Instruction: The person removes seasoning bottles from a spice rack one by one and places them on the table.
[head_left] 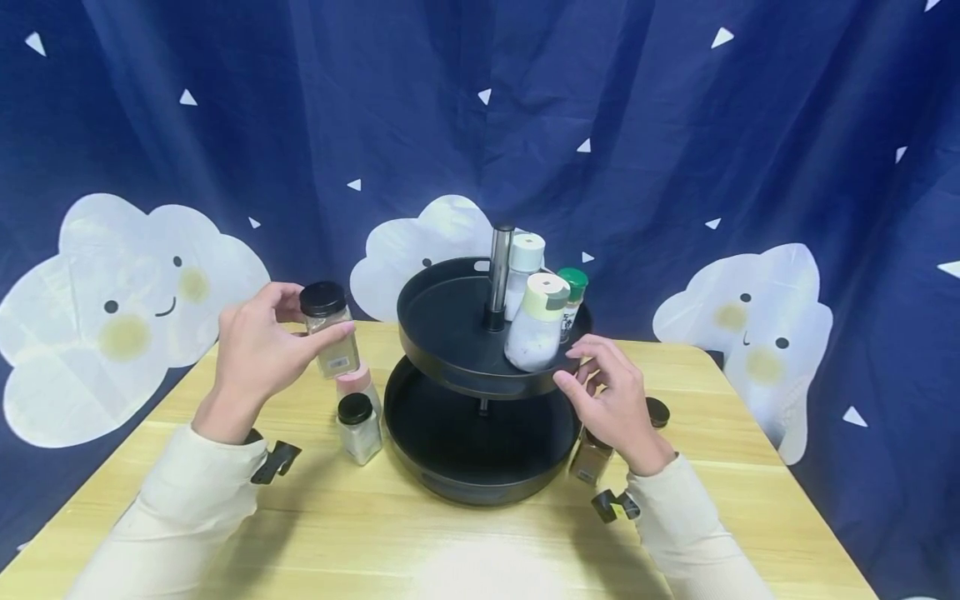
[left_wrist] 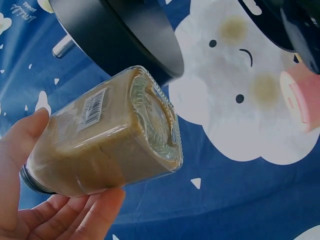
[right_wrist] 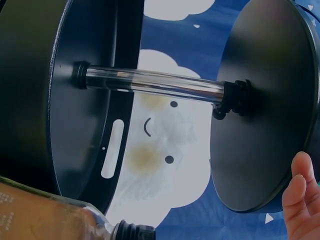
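My left hand (head_left: 258, 346) grips a square glass spice jar (head_left: 337, 342) with a black lid, raised left of the two-tier black rack (head_left: 408, 333). The left wrist view shows tan powder inside the jar (left_wrist: 95, 140) and its glass base turned outward. Thumb and fingers lie on opposite sides of it. At the upper tray's right edge is my right hand (head_left: 611, 396), fingers loosely bent, fingertips right at the rim. Just beyond them on that tray stand a white-capped shaker (head_left: 536, 329), a second white-capped shaker (head_left: 525, 258) and a green-capped bottle (head_left: 573, 287).
Left of the rack, a black-lidded jar of white contents (head_left: 360, 433) and a pink-capped container (head_left: 356, 379) stand on the wooden table (head_left: 360, 533). A brown-filled jar (head_left: 590, 460) and another black lid (head_left: 657, 412) are at the right. Behind hangs a blue curtain (head_left: 420, 108).
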